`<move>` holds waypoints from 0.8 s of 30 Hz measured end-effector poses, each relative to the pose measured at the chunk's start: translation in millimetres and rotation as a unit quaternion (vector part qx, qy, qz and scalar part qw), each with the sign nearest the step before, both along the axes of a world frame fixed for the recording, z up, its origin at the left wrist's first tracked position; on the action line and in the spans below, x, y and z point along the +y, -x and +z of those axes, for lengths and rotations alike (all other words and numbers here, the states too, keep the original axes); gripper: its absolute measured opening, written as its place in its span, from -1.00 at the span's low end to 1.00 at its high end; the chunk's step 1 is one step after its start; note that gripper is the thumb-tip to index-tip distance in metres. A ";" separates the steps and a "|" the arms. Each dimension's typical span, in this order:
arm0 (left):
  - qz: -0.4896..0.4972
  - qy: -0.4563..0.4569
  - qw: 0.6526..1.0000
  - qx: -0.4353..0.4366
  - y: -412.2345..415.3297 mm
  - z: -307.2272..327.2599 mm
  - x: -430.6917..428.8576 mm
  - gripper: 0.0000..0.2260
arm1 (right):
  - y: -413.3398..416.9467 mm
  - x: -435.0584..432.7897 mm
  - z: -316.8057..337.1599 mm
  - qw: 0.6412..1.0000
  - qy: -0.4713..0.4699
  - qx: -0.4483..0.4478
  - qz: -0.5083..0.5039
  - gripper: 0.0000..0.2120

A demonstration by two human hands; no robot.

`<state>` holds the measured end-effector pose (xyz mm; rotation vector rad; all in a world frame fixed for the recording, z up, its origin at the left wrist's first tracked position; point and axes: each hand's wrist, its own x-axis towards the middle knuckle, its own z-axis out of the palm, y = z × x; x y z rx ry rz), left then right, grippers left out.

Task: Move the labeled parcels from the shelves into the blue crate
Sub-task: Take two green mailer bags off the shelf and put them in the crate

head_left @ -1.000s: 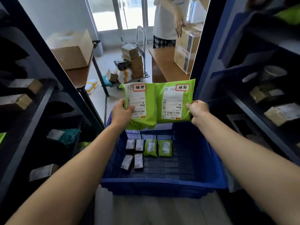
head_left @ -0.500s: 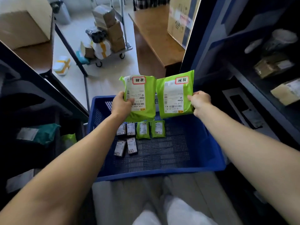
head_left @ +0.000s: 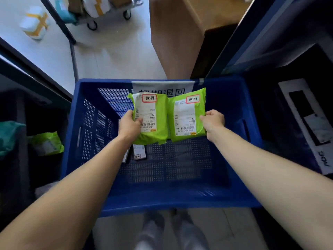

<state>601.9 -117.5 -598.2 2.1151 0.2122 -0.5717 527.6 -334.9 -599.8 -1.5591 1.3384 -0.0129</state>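
Head view, looking down into the blue perforated plastic crate (head_left: 86, 141) standing on the floor between two dark shelving units. The left hand (head_left: 128, 126) pinches the lower left edge of a lime-green plastic mailer bag with a white shipping label (head_left: 153, 118); the right hand (head_left: 213, 120) grips the right edge of a second lime-green labelled mailer bag (head_left: 187, 116). Both hands are closed on their parcels, thumbs on the printed face. The two bags are held side by side, edges nearly touching, labels up, inside the crate's outline and above its mesh floor; whether they touch anything beneath cannot be told. Holding each by an outer edge probably keeps the labels readable and lets both be laid flat at once. On the crate floor, just below the left bag, a small dark box with a white label (head_left: 139, 152) lies flat, with another partly hidden by the left forearm; the bags cover whatever sits further back. A white printed sheet (head_left: 162, 87) hangs on the crate's far wall. Another green labelled bag (head_left: 47, 143) rests on the lower left shelf, suggesting that more parcels remain to be moved. The step in hand appears to be lowering the pair for release.
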 end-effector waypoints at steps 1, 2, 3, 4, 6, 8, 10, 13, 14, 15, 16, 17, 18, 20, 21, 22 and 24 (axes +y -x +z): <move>-0.004 -0.010 1.000 0.004 -4.7 -22.1 1.0 -0.90 | -4.1 2.4 -21.8 1.000 -0.003 0.007 0.002 -0.86; -0.010 -0.015 1.000 0.009 -9.9 -45.7 0.6 -0.91 | -7.6 2.8 -45.5 1.000 -0.004 0.013 0.004 -0.85; -0.014 -0.015 1.000 0.016 -15.1 -68.7 -0.6 -0.91 | -11.2 2.2 -68.7 1.000 0.000 0.017 0.004 -0.82; -0.016 -0.011 1.000 0.022 -20.0 -91.9 -1.6 -0.90 | -14.9 1.1 -93.4 1.000 0.005 0.019 0.004 -0.79; -0.018 -0.012 0.999 0.031 -25.9 -137.5 -2.5 -0.84 | -20.8 -0.1 -141.3 1.000 0.016 0.023 0.000 -0.74; -0.020 -0.014 0.999 0.043 -29.0 -184.3 -4.1 -0.79 | -23.7 -1.4 -185.6 0.999 0.022 0.026 -0.011 -0.72; -0.020 -0.023 0.998 0.055 -29.3 -228.8 -5.9 -0.78 | -24.7 -2.8 -228.2 0.999 0.028 0.035 -0.016 -0.72; -0.020 -0.032 0.997 0.066 -23.2 -290.1 -8.3 -0.78 | -21.4 -4.7 -293.4 0.998 0.036 0.053 -0.016 -0.75; -0.016 -0.031 0.997 0.075 -19.6 -309.9 -8.1 -0.77 | -18.7 -4.9 -315.0 0.997 0.040 0.061 -0.013 -0.72; -0.013 -0.026 0.996 0.086 -15.6 -328.1 -7.9 -0.76 | -15.7 -5.4 -336.7 0.996 0.043 0.072 -0.008 -0.69; -0.011 -0.020 0.995 0.098 -11.3 -347.7 -7.2 -0.76 | -11.9 -6.2 -356.9 0.996 0.043 0.081 -0.006 -0.67; -0.014 -0.018 0.994 0.105 -7.2 -365.9 -6.5 -0.76 | -8.0 -7.1 -376.4 0.995 0.038 0.092 -0.007 -0.67; -0.015 -0.020 0.994 0.110 -3.2 -383.7 -5.4 -0.76 | -4.3 -7.1 -394.1 0.994 0.032 0.106 -0.005 -0.70; -0.014 -0.034 0.993 0.116 3.4 -416.9 -3.4 -0.76 | 2.1 -6.4 -425.3 0.992 0.024 0.126 0.003 -0.77; -0.014 -0.043 0.992 0.122 5.8 -431.5 -2.3 -0.77 | 4.4 -4.3 -440.4 0.991 0.019 0.132 0.000 -0.77; -0.014 -0.048 0.990 0.129 7.8 -444.3 -1.2 -0.78 | 6.5 -1.6 -454.7 0.990 0.014 0.139 0.002 -0.74; -0.013 -0.053 0.989 0.139 9.7 -467.3 -2.1 -0.79 | 10.2 -1.3 -481.8 0.988 0.013 0.156 0.014 -0.70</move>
